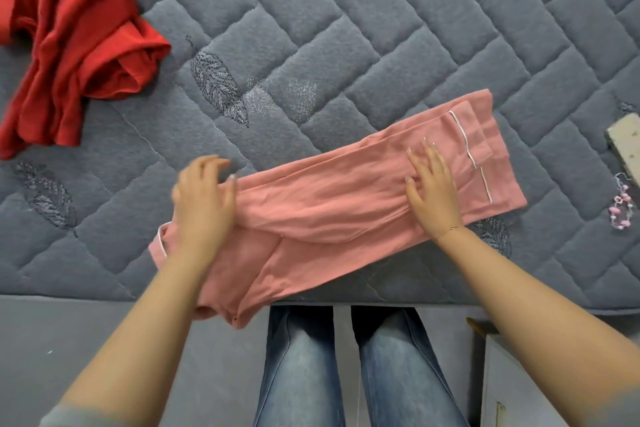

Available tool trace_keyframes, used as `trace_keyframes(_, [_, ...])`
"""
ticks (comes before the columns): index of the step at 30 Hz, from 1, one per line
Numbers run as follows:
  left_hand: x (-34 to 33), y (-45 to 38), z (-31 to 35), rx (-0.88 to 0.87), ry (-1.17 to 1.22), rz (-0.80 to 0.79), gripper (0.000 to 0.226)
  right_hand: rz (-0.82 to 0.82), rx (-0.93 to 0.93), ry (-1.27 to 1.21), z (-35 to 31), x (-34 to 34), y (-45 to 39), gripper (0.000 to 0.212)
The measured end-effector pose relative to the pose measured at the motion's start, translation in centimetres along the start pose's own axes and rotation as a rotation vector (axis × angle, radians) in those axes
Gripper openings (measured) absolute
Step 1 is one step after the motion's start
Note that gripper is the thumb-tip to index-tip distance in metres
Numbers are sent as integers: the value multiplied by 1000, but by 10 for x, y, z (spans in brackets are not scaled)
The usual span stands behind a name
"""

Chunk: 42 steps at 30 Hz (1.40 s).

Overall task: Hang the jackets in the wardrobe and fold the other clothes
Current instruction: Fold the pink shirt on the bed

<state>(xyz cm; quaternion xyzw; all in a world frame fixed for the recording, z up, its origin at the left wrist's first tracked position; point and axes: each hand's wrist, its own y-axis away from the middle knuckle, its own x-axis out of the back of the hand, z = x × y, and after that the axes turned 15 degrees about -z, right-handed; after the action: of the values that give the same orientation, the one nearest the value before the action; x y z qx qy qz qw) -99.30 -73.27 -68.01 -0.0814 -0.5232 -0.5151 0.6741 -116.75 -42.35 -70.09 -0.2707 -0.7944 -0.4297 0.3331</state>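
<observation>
A pink garment with thin white piping [332, 204] lies folded into a long strip on the grey quilted bed [311, 28], slanting from lower left to upper right, its near end hanging over the bed edge. My right hand [431, 189] lies flat on its right half, fingers spread and straight. My left hand [204, 201] is on the left half, blurred, fingers bent over the fabric edge; whether it grips the cloth is unclear. A crumpled red garment [65, 38] lies at the bed's far left.
A phone [627, 146] lies at the bed's right edge, with a pink bead charm [621, 210] beside it. A pale cabinet [519, 385] stands at the lower right. My jeans-clad legs [346, 367] stand against the bed's front edge.
</observation>
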Motion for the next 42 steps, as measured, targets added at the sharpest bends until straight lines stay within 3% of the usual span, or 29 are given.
trace_keyframes(3, [-41, 15, 59, -159, 36, -208, 40, -77, 50, 59, 21, 12, -3, 49])
trace_keyframes(6, [-93, 23, 97, -285, -82, -381, 53, -213, 182, 178, 43, 17, -13, 48])
trace_keyframes(8, [-117, 19, 92, -208, -200, -449, 60, -262, 182, 299, 63, 24, -23, 53])
trace_keyframes(11, [-126, 9, 70, -14, -308, -436, 65, -293, -13, 336, 100, 46, -34, 70])
trace_keyframes(13, [-123, 4, 65, 33, -280, -442, 66, -319, 3, 327, 114, 56, -36, 71])
trace_keyframes(15, [-121, 2, 73, 69, -263, -456, 65, -298, 75, 216, 117, 64, -33, 62])
trace_keyframes(18, [-120, 5, 103, 144, -189, -378, 67, -40, 119, -62, 123, 73, -23, 38])
trace_keyframes(21, [-132, 3, 150, -6, -127, -337, 71, 164, -75, -337, 132, 75, -14, 24])
trace_keyframes(24, [-161, -3, 202, -179, -198, -423, 79, 131, -266, -616, 131, 75, -19, 35])
trace_keyframes(27, [-188, -13, 245, -187, -227, -433, 85, 107, -350, -638, 131, 75, -31, 43])
trace_keyframes(32, [-201, -38, 277, -201, -247, -378, 86, 94, -403, -603, 135, 76, -39, 32])
trace_keyframes(39, [-200, -35, 288, -266, -185, -386, 83, 180, -291, -723, 162, 92, -32, 22])
trace_keyframes(42, [-207, -28, 287, -272, -213, -406, 78, 56, -304, -677, 177, 89, -27, 16])
